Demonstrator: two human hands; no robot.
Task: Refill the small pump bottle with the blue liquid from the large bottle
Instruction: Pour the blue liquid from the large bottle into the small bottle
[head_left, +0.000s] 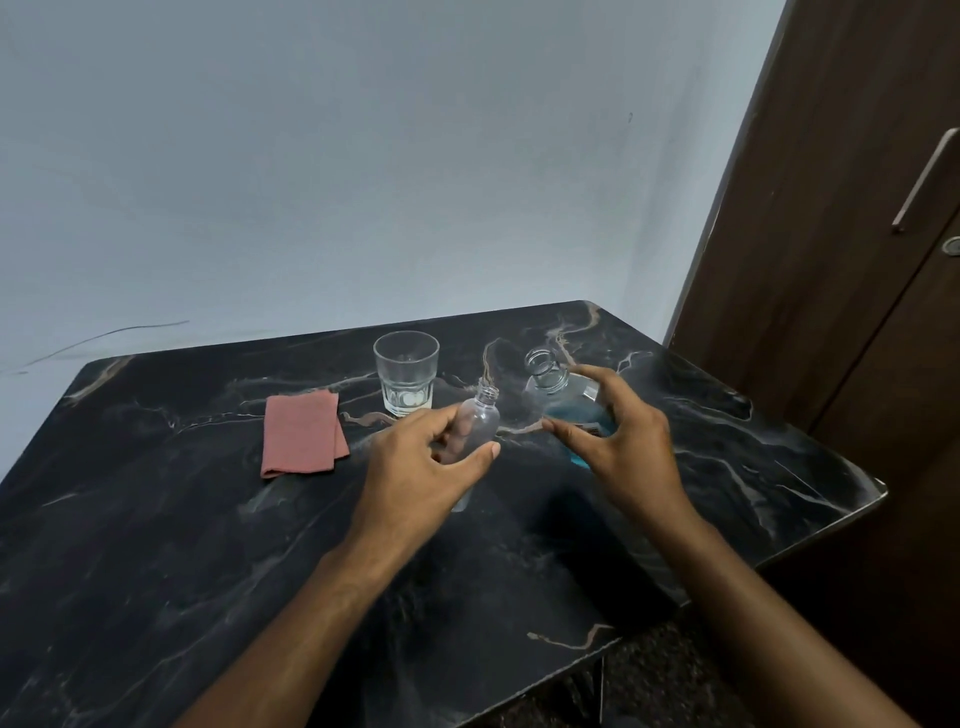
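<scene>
The left hand (415, 467) gripped the uncapped small pump bottle (480, 423) above the marble table (156, 519); the right hand (623, 441), fingers spread, hovered around the open large bottle (558, 395) beside it

A home room, it seems: a dark marble-patterned bench (156, 519) against a plain wall (363, 156), beside a brown wardrobe (831, 260) with a handle (922, 179).
</scene>
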